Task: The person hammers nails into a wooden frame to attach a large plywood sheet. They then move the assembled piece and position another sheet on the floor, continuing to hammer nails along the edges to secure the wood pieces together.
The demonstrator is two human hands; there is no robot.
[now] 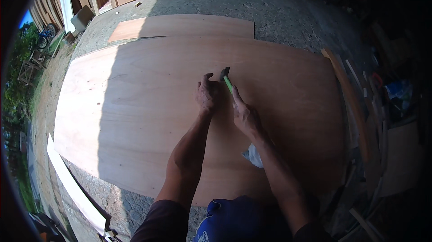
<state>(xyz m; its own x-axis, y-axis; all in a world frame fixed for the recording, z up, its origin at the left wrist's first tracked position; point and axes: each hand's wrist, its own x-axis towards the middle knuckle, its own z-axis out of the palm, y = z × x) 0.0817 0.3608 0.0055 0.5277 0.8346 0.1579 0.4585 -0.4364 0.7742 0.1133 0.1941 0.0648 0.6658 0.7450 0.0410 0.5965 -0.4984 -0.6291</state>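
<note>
A large plywood sheet point(148, 107) lies flat in front of me. My right hand point(246, 117) is wrapped around the green handle of a hammer point(226, 74). The dark hammer head is just above the sheet, close to the fingers of my left hand point(205, 94). That left hand rests at the middle of the sheet with its fingers bent inward; whatever they pinch, if anything, is too small to make out. A whitish plastic bag point(255, 156) lies on the plywood, partly behind my right forearm.
Beyond the big sheet lies a narrower plywood strip point(189, 26) on the rough concrete floor point(279, 21). A long wooden board point(351, 102) runs along the right edge, with scrap strips beside it. A white strip point(74, 188) lies at lower left. Boards lean at the upper left.
</note>
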